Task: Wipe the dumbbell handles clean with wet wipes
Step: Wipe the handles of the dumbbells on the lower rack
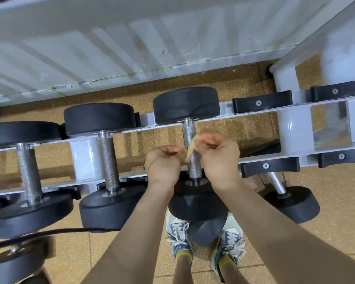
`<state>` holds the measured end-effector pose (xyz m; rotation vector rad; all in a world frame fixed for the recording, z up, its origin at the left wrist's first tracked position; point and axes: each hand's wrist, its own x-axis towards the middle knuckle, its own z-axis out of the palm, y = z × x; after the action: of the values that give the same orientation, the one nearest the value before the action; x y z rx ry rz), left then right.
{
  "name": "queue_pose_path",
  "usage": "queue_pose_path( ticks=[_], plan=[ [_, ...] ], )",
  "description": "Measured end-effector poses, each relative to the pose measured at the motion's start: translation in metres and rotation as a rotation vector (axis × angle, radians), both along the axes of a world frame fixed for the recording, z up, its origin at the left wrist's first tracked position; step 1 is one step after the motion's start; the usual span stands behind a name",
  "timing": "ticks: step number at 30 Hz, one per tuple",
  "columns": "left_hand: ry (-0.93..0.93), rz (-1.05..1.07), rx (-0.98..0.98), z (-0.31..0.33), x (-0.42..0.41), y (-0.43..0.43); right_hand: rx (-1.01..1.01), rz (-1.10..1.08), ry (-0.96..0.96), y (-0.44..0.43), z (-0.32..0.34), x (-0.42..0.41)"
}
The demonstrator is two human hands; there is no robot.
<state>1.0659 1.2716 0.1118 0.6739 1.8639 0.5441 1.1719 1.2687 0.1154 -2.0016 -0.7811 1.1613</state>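
I judge the task to be mid-course: the wet wipe lies against the knurled dumbbell handle on the rack, while the neighbouring handles show no sign telling me whether they are done. The left hand and right hand sit on either side of that handle, wrists toward me, fingers curled inward. Each hand appears to pinch one end of the crumpled wipe.

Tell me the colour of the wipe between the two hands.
The wipe is yellowish tan, shown best in the head view.
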Motion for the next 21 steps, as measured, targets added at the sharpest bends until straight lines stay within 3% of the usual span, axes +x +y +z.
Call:
queue_pose_path(
  ticks=[3,5,8,11,13,16,18,21],
  plan=[
    [-0.124,0.264,0.131,0.003,0.014,0.022,0.119,-0.154,-0.044,0.032,-0.006,-0.018],
    [-0.161,0.352,0.155,0.002,0.016,0.026,0.188,-0.041,-0.171,0.025,-0.013,-0.028],
    [-0.153,0.279,0.084,-0.002,0.008,0.012,0.29,0.275,-0.357,0.003,-0.022,-0.03],
    [-0.277,0.274,0.028,-0.006,0.004,0.0,0.285,0.23,-0.45,0.014,-0.025,-0.018],
    [-0.305,0.279,0.099,-0.007,0.004,0.004,0.17,-0.02,-0.297,0.025,-0.027,-0.016],
    [-0.296,0.241,0.18,-0.007,0.01,0.019,-0.011,-0.331,0.189,0.035,-0.027,-0.02],
    [-0.221,0.21,0.207,-0.01,0.014,0.027,-0.113,-0.296,0.334,0.042,-0.026,-0.017],
    [-0.009,0.008,0.267,-0.013,0.011,0.02,-0.15,-0.161,0.385,0.041,-0.022,-0.012]
  ],
)
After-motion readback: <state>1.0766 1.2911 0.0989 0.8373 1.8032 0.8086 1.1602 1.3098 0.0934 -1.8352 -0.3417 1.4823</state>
